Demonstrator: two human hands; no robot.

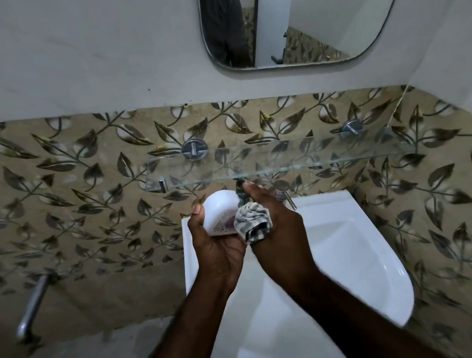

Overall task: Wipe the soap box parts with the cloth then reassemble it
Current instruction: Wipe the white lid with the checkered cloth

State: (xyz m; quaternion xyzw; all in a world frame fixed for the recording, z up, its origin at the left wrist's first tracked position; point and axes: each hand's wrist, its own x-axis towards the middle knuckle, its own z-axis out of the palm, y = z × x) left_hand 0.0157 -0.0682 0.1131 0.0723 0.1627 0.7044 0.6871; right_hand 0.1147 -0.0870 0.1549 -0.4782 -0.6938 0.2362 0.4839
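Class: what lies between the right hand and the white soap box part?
The bunched striped cloth, held by the right hand against the soap box part, as the head view shows.

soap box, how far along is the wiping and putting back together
Done: nothing shows as finished; only one piece is in view and it is not joined to anything.
In hand: the left hand holds a white soap box part over the sink, and the right hand presses the bunched striped cloth against it.
Left: any other pieces, which are out of view, and reassembly.
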